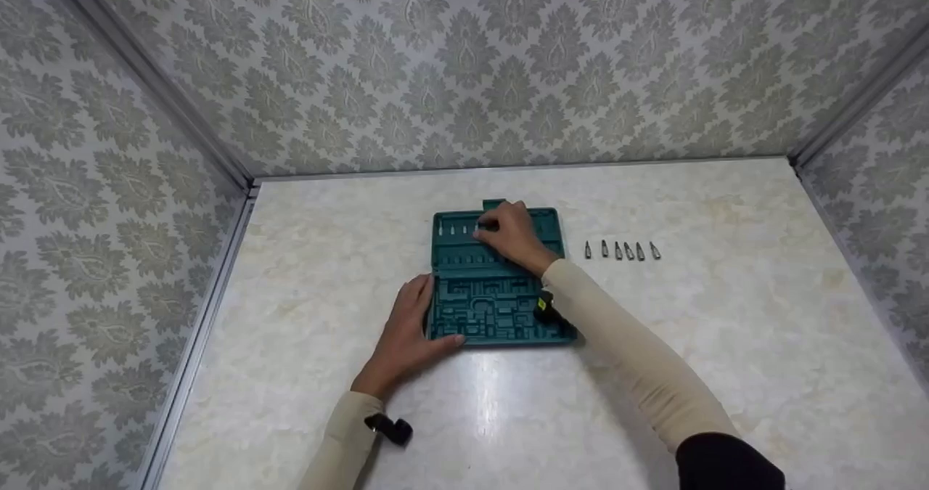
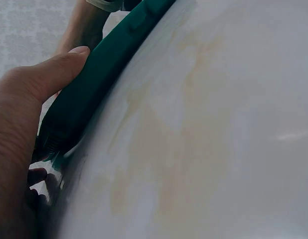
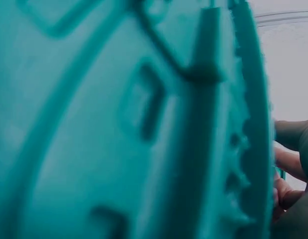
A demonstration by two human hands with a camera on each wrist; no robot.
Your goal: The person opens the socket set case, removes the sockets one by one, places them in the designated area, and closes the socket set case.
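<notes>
The green case (image 1: 485, 317) lies beneath the right hand (image 1: 512, 234)

A pale table (image 1: 312, 250), mottled in cream and tan, spans the middle and bottom of the head view, with a bright glare (image 1: 488, 395) at lower centre. Above it, the back wall (image 1: 512, 62) fills the top with grey leafy motifs on white. The left wall (image 1: 80, 207) and right wall (image 1: 893, 134) (the latter a mere wedge at the edge) carry similar paper. A grey strip (image 1: 202, 330) borders the table at lower left.
</notes>
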